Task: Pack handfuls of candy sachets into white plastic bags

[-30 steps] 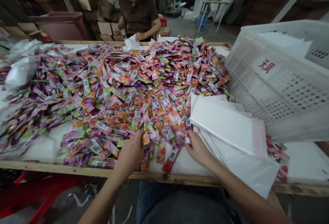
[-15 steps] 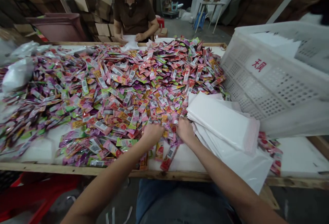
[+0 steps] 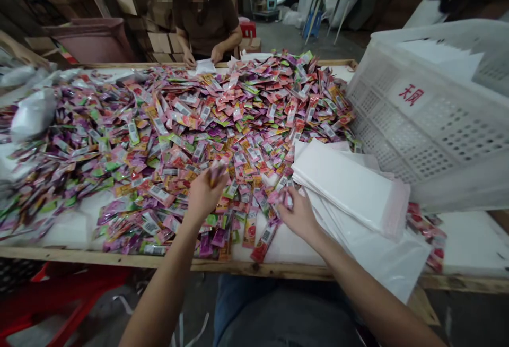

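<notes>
A large heap of small colourful plastic sachets [image 3: 178, 145], pink, purple, orange and green with barcode labels, covers most of the white-topped table [image 3: 67, 230]. My left hand [image 3: 204, 196] rises over the heap's near edge, pinching a few sachets [image 3: 218, 173] upright between its fingers. My right hand [image 3: 298, 214] holds a small bunch of pink sachets [image 3: 284, 197] at its fingertips. That hand sits just left of a stack of white plastic bags [image 3: 345, 182] with pink seal strips.
A white perforated plastic crate [image 3: 431, 119] lies tilted at the right. Across the table, a co-worker [image 3: 204, 18] handles a white bag [image 3: 204, 66]. Cardboard boxes [image 3: 159, 42] stand behind. A wooden table edge [image 3: 254, 268] runs along the near side, above a red stool [image 3: 59, 299].
My hands have moved apart. The left hand has lifted sachets up off the heap, and the right has drawn back toward the white bags with sachets in its fingers.
</notes>
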Demonstrator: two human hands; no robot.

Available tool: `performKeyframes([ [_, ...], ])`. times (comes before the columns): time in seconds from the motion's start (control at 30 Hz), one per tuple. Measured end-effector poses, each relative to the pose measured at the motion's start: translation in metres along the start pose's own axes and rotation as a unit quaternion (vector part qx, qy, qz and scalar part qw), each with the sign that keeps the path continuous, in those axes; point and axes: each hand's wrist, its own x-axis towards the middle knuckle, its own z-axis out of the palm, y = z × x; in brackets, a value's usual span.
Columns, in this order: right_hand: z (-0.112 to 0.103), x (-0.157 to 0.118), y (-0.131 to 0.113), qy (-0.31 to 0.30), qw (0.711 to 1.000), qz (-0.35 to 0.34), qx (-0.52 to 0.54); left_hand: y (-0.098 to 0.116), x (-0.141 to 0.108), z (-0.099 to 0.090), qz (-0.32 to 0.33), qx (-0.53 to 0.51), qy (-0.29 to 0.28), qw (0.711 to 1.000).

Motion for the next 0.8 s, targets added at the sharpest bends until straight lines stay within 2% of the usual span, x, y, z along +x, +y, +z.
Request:
performKeyframes([
  [0.07, 0.013, 0.000, -0.011, -0.046, 0.998, 0.002, -0.031, 0.013, 0.011, 0.014, 0.004, 0.142, -0.078, 0.987],
  [0.13, 0.027, 0.002, -0.015, -0.100, 0.991, 0.021, -0.092, 0.024, 0.013, 0.025, 0.006, 0.248, -0.149, 0.957],
  [0.23, 0.038, 0.005, -0.006, -0.166, 0.974, 0.047, -0.144, 0.029, 0.002, 0.029, 0.018, 0.294, -0.211, 0.932],
  [0.3, 0.036, 0.006, 0.004, -0.187, 0.973, 0.036, -0.131, 0.025, -0.010, 0.023, 0.038, 0.293, -0.224, 0.929],
  [0.37, 0.027, 0.006, 0.012, -0.189, 0.979, 0.015, -0.079, 0.018, -0.023, 0.014, 0.067, 0.279, -0.213, 0.934],
  [0.47, 0.011, 0.006, 0.019, -0.154, 0.987, 0.000, 0.039, 0.006, -0.035, 0.001, 0.117, 0.224, -0.161, 0.954],
  [0.57, 0.000, 0.007, 0.025, -0.097, 0.988, 0.006, 0.117, -0.006, -0.033, -0.007, 0.101, 0.075, -0.138, 0.982],
  [0.63, -0.005, 0.014, 0.026, -0.062, 0.987, -0.006, 0.145, -0.014, -0.020, -0.008, 0.083, -0.052, -0.114, 0.989],
  [0.7, -0.009, 0.033, 0.025, -0.047, 0.987, 0.005, 0.153, -0.018, 0.002, -0.007, 0.074, -0.139, -0.062, 0.986],
  [0.8, -0.016, 0.085, 0.013, -0.010, 0.990, 0.090, 0.112, -0.016, 0.046, 0.000, 0.036, -0.142, 0.006, 0.989],
])
